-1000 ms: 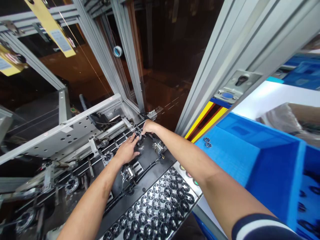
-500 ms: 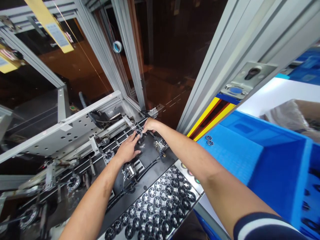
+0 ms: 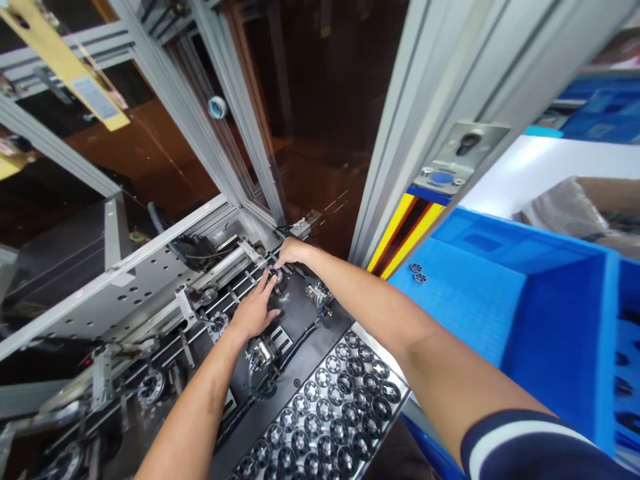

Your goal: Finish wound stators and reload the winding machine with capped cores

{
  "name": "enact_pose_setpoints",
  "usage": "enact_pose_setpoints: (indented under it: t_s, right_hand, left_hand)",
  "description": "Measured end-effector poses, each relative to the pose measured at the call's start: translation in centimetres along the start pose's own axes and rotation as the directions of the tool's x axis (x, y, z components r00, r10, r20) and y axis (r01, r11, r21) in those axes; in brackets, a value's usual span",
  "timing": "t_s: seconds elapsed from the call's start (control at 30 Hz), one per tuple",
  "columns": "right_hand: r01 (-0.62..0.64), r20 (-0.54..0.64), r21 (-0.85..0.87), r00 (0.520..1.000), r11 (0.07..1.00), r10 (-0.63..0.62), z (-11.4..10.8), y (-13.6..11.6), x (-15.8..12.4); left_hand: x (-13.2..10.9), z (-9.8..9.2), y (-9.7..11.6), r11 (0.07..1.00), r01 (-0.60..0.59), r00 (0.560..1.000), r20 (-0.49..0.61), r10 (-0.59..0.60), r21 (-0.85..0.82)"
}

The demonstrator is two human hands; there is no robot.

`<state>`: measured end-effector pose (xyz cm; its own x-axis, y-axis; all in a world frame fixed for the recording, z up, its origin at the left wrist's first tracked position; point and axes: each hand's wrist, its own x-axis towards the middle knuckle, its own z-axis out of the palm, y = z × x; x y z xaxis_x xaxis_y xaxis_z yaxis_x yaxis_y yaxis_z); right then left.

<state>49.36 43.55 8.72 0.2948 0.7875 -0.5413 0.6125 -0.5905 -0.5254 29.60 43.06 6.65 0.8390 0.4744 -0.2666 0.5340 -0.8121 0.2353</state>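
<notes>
A round black-and-silver slotted part sits at the far end of the machine's rail track. My left hand reaches to it from the near left, fingers stretched out and thumb apart. Its fingertips touch the near-left side of the part. My right hand is at the part's far side with fingers curled, the index fingertip pointing down at its rim. Whatever lies within those curled fingers is hidden. Another slotted disc sits further back along the track, beside my left wrist.
Several rows of black round parts stand on a metal tray at the front. Small metal-bodied devices with cables are fixed to the dark plate. Blue bins lie right of the aluminium frame post; two small wheels rest in one.
The camera view has shifted slightly. My left fingers have drawn back a little from the round part's top, exposing more of it. My right hand stays beside it.
</notes>
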Motion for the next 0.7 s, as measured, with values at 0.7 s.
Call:
enact_pose_setpoints:
  t_s: [0.7]
  right_hand:
    - [0.427,-0.348,-0.079,0.835,0.901,-0.427,1.6,6.1,-19.7]
  left_hand:
    - [0.1,-2.8,6.5,0.923,-0.039,0.986,0.162,-0.025,0.382]
